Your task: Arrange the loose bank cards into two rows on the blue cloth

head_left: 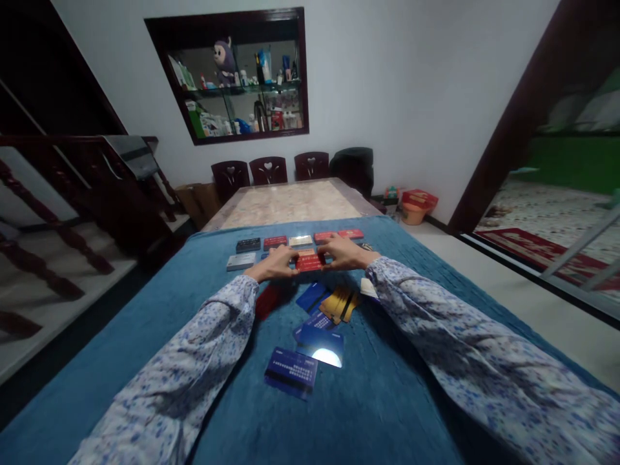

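Observation:
Both my hands reach forward over a blue cloth (pixel 387 387) and meet at a red card (pixel 310 262). My left hand (pixel 276 261) pinches its left end and my right hand (pixel 345 252) holds its right end, fingers curled. Beyond them lies a row of cards: a dark one (pixel 248 245), a red one (pixel 274 242), a pale one (pixel 301 241) and two red ones (pixel 351 234). A grey card (pixel 241 261) lies left of my left hand. Nearer me lie loose blue cards (pixel 291 372), gold cards (pixel 339 303) and a dark red card (pixel 268 300).
The blue cloth covers the near part of a long table with a marble-look top (pixel 290 203). Dark wooden chairs (pixel 268 170) stand at its far end. A wall cabinet (pixel 237 77) holds bottles and a plush toy. Stairs are at left, an open doorway at right.

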A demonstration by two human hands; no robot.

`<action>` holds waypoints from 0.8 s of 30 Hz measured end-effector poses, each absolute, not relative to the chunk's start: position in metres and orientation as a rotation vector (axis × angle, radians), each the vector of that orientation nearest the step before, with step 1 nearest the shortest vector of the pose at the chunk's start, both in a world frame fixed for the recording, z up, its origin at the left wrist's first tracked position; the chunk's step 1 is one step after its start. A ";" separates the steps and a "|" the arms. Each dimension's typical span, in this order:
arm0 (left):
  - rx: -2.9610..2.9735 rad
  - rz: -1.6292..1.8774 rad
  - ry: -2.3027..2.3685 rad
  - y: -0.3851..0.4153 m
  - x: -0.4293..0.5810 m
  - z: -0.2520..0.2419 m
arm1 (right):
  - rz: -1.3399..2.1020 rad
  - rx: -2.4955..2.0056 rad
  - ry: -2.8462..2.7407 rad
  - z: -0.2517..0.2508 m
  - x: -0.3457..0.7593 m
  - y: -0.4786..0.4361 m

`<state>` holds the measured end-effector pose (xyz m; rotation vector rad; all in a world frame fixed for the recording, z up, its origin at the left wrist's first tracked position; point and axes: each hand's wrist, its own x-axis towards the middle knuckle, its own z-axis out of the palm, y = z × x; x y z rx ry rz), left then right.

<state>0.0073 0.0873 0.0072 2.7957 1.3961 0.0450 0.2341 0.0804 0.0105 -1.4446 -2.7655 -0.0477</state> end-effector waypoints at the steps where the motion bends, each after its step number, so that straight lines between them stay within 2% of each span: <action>1: 2.799 0.040 1.390 0.091 0.011 0.008 | -0.052 -1.452 -2.764 0.010 0.237 0.084; 24: 2.806 -0.039 1.466 0.165 0.066 0.009 | -0.086 -1.639 -2.717 0.011 0.275 0.157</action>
